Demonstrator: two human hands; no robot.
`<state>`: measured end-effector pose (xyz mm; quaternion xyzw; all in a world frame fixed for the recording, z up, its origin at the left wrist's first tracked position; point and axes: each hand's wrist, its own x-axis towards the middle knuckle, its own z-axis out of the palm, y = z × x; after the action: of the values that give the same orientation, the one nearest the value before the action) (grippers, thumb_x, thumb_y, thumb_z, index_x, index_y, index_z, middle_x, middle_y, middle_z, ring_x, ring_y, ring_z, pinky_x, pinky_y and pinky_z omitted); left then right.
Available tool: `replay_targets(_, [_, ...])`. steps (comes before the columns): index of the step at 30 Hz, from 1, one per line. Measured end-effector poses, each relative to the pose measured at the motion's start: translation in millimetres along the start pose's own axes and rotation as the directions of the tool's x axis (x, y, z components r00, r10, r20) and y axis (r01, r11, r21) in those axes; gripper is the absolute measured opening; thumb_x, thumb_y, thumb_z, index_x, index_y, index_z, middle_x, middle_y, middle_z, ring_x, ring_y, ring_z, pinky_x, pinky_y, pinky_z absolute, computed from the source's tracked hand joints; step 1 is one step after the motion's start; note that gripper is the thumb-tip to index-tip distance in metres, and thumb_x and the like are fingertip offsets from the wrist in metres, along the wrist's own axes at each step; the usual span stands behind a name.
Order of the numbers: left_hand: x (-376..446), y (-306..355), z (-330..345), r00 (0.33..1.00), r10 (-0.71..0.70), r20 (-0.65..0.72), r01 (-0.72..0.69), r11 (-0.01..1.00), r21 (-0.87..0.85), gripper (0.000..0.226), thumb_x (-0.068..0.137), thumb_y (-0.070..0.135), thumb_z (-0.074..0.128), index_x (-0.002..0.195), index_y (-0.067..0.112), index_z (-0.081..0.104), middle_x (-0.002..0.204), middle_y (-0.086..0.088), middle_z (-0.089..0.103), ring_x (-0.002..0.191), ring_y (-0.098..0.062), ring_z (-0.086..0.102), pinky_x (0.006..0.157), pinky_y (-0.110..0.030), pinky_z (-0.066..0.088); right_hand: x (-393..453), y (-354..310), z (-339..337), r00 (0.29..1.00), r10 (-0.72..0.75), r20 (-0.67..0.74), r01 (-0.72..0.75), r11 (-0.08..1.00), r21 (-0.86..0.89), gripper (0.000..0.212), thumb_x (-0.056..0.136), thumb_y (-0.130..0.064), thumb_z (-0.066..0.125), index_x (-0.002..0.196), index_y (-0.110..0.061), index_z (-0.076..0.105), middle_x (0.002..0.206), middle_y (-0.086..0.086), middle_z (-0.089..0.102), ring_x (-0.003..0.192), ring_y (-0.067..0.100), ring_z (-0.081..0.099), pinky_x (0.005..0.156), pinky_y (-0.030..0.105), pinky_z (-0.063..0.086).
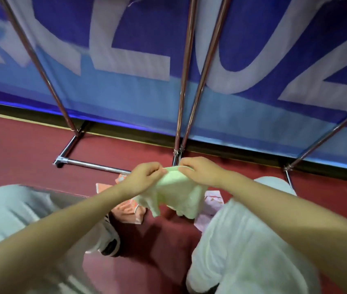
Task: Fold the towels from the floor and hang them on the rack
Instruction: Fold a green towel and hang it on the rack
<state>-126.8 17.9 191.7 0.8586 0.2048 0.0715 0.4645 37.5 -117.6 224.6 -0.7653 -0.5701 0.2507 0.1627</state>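
A small pale green towel (176, 194) hangs in the air between my hands, above the red floor. My left hand (142, 179) pinches its top edge on the left, and my right hand (200, 171) pinches the same edge on the right, the two hands close together. Below the green towel lie an orange-and-white patterned towel (129, 207) and a pale pink towel (209, 205), partly hidden by my arms and knees. The chrome rack (186, 81) stands just beyond my hands, its uprights rising out of frame and its base bar (96, 165) on the floor.
My knees in light trousers (242, 240) frame the towels on both sides, and a white shoe (109, 238) shows near the left knee. A blue banner (126, 98) with large white letters runs behind the rack. Red floor (20, 149) lies open to the left.
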Motion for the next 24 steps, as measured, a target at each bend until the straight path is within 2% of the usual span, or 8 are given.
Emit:
replay_targets(3, [-24.4,4.6,-15.6,0.998,0.026,0.049,-0.03,0.997,0.074,0.034,0.095,0.028,0.059,0.064,0.016,0.051,0.057,0.012,0.042,0.055,-0.002,0.038,0.054,-0.019,0.032,-13.3,-20.1,-13.5,0.992,-0.028,-0.12,0.042,0.992,0.119,0.023,0.096,-0.022,0.052,0.075,-0.025,0.058,0.074,-0.013,0.058,0.069,0.002,0.05,0.065,0.011,0.034])
replay_targets(6, [-43.6,-0.1,-19.7,1.0,-0.016,0.026,0.013,0.996,0.092,0.046,0.093,0.033,0.061,0.056,0.016,0.04,0.053,0.013,0.034,0.052,-0.004,0.031,0.05,-0.021,0.026,-20.6,-29.8,-16.3,0.96,0.07,-0.271,0.01,0.96,0.281,0.024,0.095,-0.016,0.054,0.072,-0.023,0.059,0.072,-0.014,0.057,0.071,0.0,0.052,0.066,0.014,0.036])
replay_targets(11, [-54.2,-2.7,-29.6,0.969,-0.146,-0.199,0.105,0.973,-0.205,0.035,0.093,0.024,0.063,0.066,0.002,0.056,0.062,0.002,0.046,0.058,-0.006,0.041,0.054,-0.024,0.033,-18.8,-42.1,-16.0,0.861,0.285,-0.42,-0.018,0.845,0.535,0.025,0.096,-0.017,0.051,0.081,-0.003,0.064,0.074,0.001,0.057,0.07,0.009,0.049,0.059,0.011,0.035])
replay_targets(14, [-60.7,-6.0,-30.6,0.944,-0.219,-0.245,0.128,0.931,-0.341,0.023,0.094,0.016,0.061,0.072,0.009,0.062,0.062,0.006,0.056,0.057,-0.006,0.049,0.053,-0.018,0.042,-22.2,-40.7,-6.1,0.839,0.344,-0.421,-0.036,0.807,0.59,0.031,0.096,-0.018,0.051,0.082,0.008,0.06,0.074,0.009,0.052,0.072,0.014,0.047,0.058,0.018,0.034])
replay_targets(16, [-65.1,-14.0,-29.2,0.955,-0.233,-0.185,0.176,0.943,-0.282,0.024,0.094,0.017,0.061,0.072,0.009,0.061,0.063,0.002,0.055,0.058,-0.01,0.051,0.052,-0.019,0.044,-25.0,-41.2,-3.4,0.849,0.35,-0.395,-0.048,0.796,0.604,0.032,0.097,-0.019,0.051,0.083,0.008,0.061,0.075,0.008,0.054,0.073,0.015,0.048,0.064,0.026,0.036])
replay_targets(20, [-69.5,-29.9,-29.5,0.948,-0.282,-0.147,0.27,0.958,-0.096,0.04,0.092,0.034,0.061,0.058,0.017,0.049,0.055,0.012,0.041,0.052,-0.004,0.037,0.052,-0.023,0.031,-27.5,-36.4,-3.0,0.83,0.439,-0.344,-0.066,0.689,0.722,0.029,0.096,-0.021,0.051,0.086,0.002,0.065,0.08,0.006,0.06,0.076,0.015,0.054,0.073,0.029,0.041])
replay_targets(22, [-71.4,-34.3,-28.8,0.942,-0.288,-0.175,0.27,0.955,-0.121,0.046,0.082,0.052,0.058,0.06,0.013,0.048,0.06,0.008,0.041,0.056,-0.007,0.036,0.056,-0.026,0.03,-29.7,-31.1,-5.1,0.801,0.507,-0.318,-0.057,0.593,0.803,0.026,0.096,-0.021,0.051,0.08,-0.009,0.067,0.08,0.005,0.063,0.077,0.017,0.057,0.075,0.03,0.043])
replay_targets(24, [-71.5,-35.9,-27.7,0.919,-0.31,-0.242,0.255,0.938,-0.235,0.046,0.083,0.051,0.059,0.072,0.007,0.063,0.072,0.003,0.054,0.069,-0.009,0.047,0.063,-0.024,0.037,-33.2,-25.3,-6.9,0.778,0.536,-0.328,-0.052,0.575,0.816,0.025,0.096,-0.021,0.052,0.076,-0.014,0.066,0.079,0.006,0.063,0.076,0.018,0.056,0.074,0.03,0.043])
